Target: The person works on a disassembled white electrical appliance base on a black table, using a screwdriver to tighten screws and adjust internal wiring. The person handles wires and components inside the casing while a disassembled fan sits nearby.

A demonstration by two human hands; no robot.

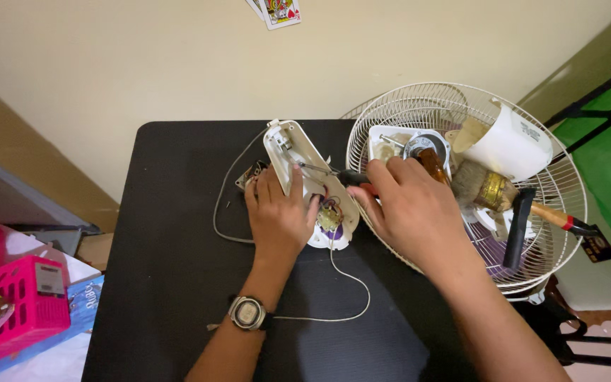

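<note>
Left hand [277,212] is pressing flat, fingers spread, on the white fan housing [298,159]; right hand [408,205] is gripping the screwdriver [334,173], working a screw. Next, I'd judge: steady turning, tip seated.

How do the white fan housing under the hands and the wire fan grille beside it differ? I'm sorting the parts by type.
The white fan housing is a solid, elongated plastic shell; the wire fan grille is a round, open mesh of thin wires. The housing shows wiring and a small component inside, and the left hand rests on it; the grille holds loose things, among them a brush. The housing is clearly smaller than the grille. Both are whitish and lie on the black table.
</note>
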